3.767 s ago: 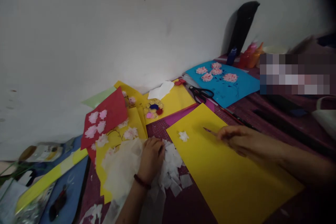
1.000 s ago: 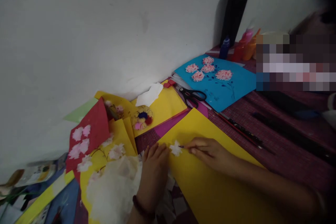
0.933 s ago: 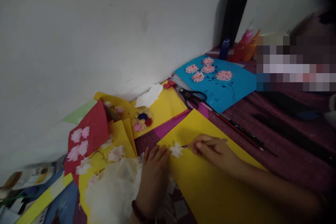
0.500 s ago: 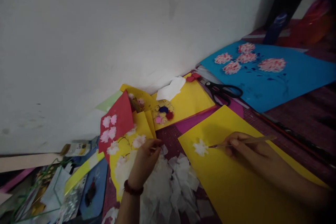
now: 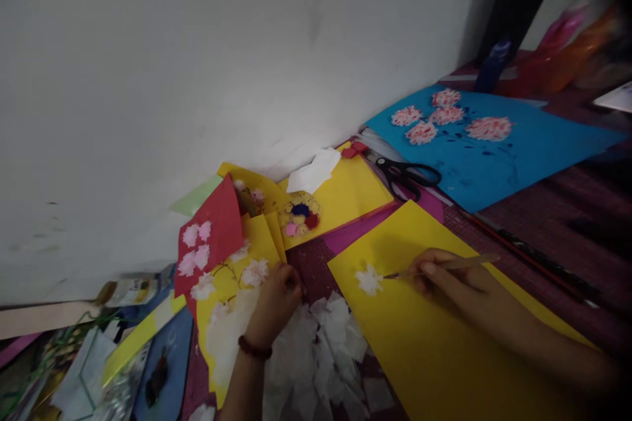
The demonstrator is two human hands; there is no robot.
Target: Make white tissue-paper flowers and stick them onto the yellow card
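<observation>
My right hand (image 5: 444,276) grips a thin paintbrush (image 5: 474,261). The brush tip points left, right beside a white paper flower (image 5: 369,279) on a large yellow sheet (image 5: 419,348); I cannot tell if it touches the petals. My left hand (image 5: 279,293), with a dark red bracelet on the wrist, is curled above a heap of thin white paper pieces (image 5: 328,342). Its fingertips are turned away, and whatever they may hold is too small to make out. Behind it lies another yellow sheet (image 5: 261,240) with pale flowers and painted stems.
Black-handled scissors (image 5: 405,174) lie near the wall. A blue sheet (image 5: 494,171) with pink-white flowers is at the right. Paint blobs, including a dark blue one (image 5: 299,210), sit on yellow paper. A red sheet (image 5: 217,230) leans at the left, beside crowded craft supplies.
The view has shifted, so most things appear further left. My left hand has turned slightly and looks more closed. My right hand keeps the brush by the white flower.
</observation>
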